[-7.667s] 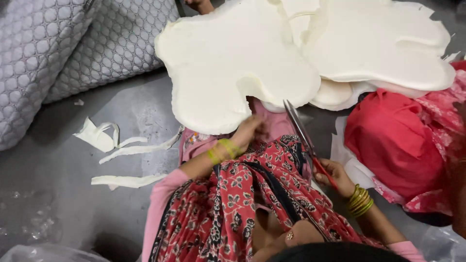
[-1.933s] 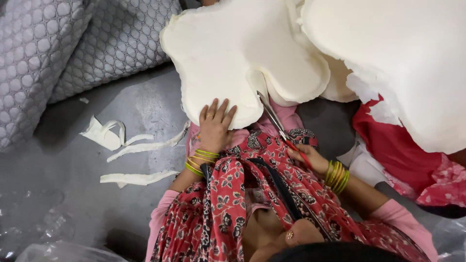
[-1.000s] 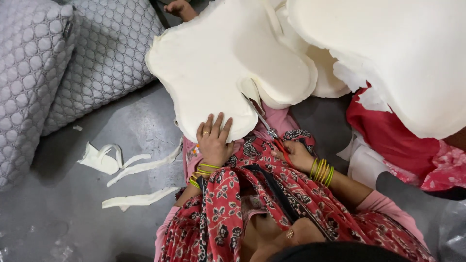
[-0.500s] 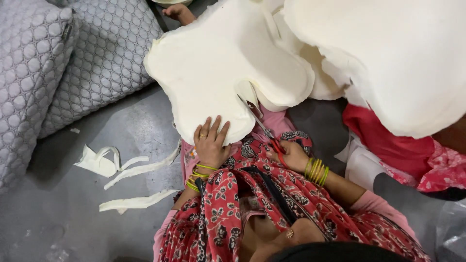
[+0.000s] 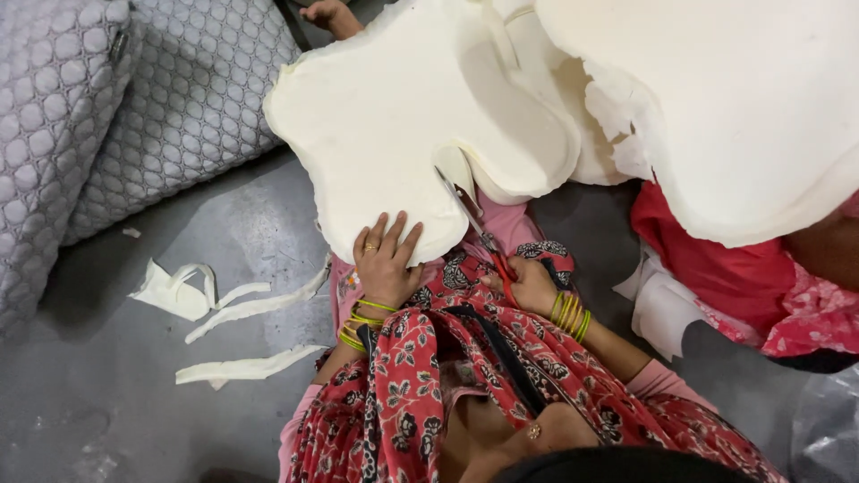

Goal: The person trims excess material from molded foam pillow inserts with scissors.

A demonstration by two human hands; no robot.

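A thick cream foam sheet (image 5: 394, 116) with a wavy outline lies across my lap and the floor. My left hand (image 5: 385, 259) rests flat on its near edge, fingers spread, pressing it down. My right hand (image 5: 528, 286) grips red-handled scissors (image 5: 474, 224), whose blades reach into a slit in the foam's near edge. Both wrists carry yellow and green bangles.
Another large foam piece (image 5: 743, 107) hangs over a person in red and pink clothing (image 5: 716, 277) at the right. Grey quilted cushions (image 5: 116, 107) lie at the left. White foam trimmings (image 5: 233, 304) lie on the grey floor (image 5: 107, 394). Someone's hand (image 5: 327, 13) shows at the top.
The foam sheet has shifted left and nearer. My left hand moved from its edge to lie flat on it, and the scissors advanced into the cut.
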